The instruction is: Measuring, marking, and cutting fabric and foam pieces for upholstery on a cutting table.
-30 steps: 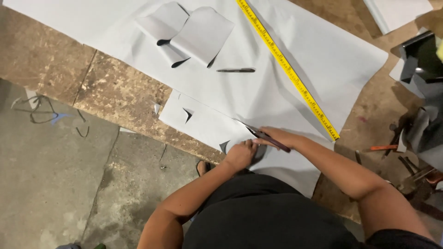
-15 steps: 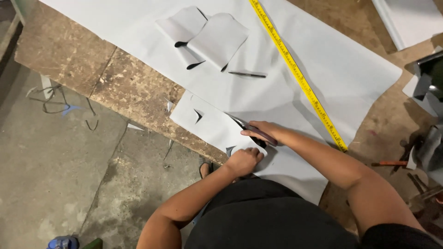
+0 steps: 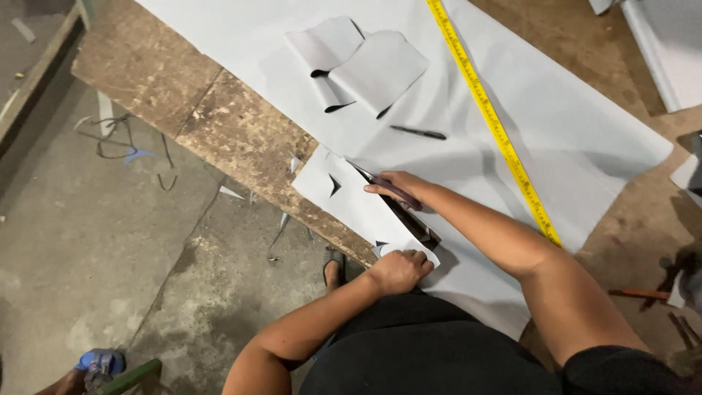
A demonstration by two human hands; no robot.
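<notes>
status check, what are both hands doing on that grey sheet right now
Right hand grips scissors, cutting the grey sheet. Left hand pins the cut strip at the table edge. Pen and yellow tape measure lie clear of the cut.

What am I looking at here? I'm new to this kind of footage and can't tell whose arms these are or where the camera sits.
The camera is worn on a person's head and looks down, so both bare arms are that person's own. A large sheet of grey material lies across a worn wooden table. The right hand holds scissors at a cut along the sheet's near edge. The left hand presses down the cut strip. Also on the sheet: a yellow measuring tape, a dark pen and two curled offcuts.
</notes>
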